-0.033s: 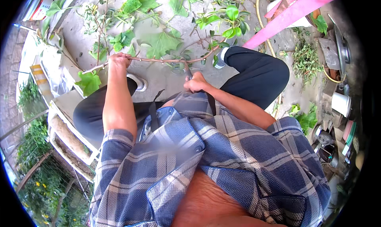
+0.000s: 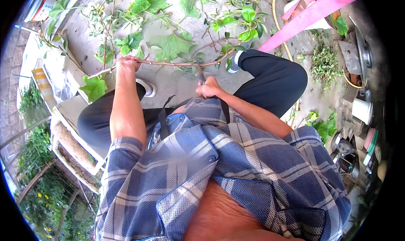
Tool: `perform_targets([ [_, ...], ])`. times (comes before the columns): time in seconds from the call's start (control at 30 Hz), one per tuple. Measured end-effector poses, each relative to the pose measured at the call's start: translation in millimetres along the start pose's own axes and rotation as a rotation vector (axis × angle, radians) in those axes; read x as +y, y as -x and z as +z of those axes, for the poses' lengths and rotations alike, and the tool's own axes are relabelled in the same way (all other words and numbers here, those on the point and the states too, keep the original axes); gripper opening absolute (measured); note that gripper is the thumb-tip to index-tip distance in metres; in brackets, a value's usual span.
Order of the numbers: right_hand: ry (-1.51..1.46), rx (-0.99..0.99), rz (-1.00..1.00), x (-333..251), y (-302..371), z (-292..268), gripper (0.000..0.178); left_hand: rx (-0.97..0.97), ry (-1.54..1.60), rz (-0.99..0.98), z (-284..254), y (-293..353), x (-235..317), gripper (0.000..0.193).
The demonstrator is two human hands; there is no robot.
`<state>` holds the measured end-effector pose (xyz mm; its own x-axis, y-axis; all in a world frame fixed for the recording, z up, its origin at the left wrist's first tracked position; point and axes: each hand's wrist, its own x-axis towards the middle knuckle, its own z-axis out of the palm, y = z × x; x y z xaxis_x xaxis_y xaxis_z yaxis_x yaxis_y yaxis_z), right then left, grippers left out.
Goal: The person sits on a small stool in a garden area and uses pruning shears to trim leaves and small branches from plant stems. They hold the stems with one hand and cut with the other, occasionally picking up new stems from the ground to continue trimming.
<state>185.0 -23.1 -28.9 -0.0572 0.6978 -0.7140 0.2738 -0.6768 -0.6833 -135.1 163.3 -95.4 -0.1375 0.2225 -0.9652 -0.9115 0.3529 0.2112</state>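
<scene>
Clenching leafy branch [image 2: 168,64] in left hand [image 2: 127,64], pruner-like tool [image 2: 201,76] in right hand [image 2: 209,88], with fingers wrapped tight; barely shifting since last frame, so progressing little.

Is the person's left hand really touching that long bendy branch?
Touching. The head view shows it: the left hand is closed around the branch, which comes out on both sides of the fist.
</scene>
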Motion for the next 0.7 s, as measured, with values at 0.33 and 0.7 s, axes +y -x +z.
perform_targets([
  [0.33, 0.025, -0.061, 0.059, 16, 20, -19, 0.028, -0.539, 0.000, 0.326, -12, 121, -31, 0.049],
  [0.7, -0.288, 0.043, -0.226, -31, -21, -27, 0.009, -0.671, 0.157, 0.409, 34, 141, -3, 0.045],
])
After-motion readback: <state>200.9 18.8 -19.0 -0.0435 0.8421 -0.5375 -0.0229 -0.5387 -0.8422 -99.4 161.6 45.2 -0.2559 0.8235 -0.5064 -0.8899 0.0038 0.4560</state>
